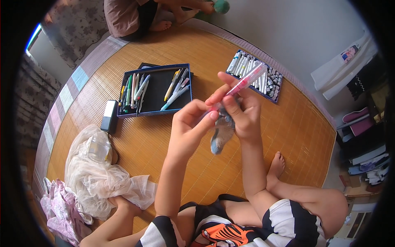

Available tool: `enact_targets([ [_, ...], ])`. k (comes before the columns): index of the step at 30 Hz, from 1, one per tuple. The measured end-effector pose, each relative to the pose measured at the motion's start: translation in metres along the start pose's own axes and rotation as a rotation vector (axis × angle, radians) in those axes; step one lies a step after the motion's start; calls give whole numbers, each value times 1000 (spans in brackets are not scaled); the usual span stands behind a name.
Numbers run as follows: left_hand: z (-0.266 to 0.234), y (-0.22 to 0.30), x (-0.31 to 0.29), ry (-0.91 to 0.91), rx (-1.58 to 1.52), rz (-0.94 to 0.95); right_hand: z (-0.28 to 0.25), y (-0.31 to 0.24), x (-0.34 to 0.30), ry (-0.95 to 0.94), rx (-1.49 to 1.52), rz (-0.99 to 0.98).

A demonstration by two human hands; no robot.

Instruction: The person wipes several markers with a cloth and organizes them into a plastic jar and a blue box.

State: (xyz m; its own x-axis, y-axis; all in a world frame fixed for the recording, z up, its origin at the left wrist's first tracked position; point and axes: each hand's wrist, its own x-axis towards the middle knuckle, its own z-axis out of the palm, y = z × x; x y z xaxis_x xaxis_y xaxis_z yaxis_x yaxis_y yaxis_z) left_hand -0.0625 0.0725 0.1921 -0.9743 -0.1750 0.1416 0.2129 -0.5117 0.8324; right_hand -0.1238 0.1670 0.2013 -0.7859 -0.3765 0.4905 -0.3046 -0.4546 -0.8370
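Note:
A clear pen with pink inside [249,78] is held slantwise between my hands, its upper end pointing away to the right. My left hand [191,122] pinches the pen's lower end between thumb and fingers. My right hand [245,113] is closed around a crumpled grey-blue cloth [220,138], which hangs below the fingers and lies against the pen's middle. Part of the cloth is hidden by the right thumb. Beyond my hands, a dark blue shallow box [154,113] holds several pens, in a group at each side.
A second box [269,97], full of white markers, lies at the far right. Beside the pen box stands a black-and-white case [108,117]. Sheer white fabric [94,177] and pink patterned cloth [59,208] are heaped at the left. Another person [127,18] sits at the mat's far edge.

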Motion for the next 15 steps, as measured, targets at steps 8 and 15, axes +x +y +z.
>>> enact_targets([
  [8,3,-6,1,95,269,172,0,3,1,111,61,74],
  [15,3,4,-2,119,295,224,-8,1,3,-21,125,128],
])
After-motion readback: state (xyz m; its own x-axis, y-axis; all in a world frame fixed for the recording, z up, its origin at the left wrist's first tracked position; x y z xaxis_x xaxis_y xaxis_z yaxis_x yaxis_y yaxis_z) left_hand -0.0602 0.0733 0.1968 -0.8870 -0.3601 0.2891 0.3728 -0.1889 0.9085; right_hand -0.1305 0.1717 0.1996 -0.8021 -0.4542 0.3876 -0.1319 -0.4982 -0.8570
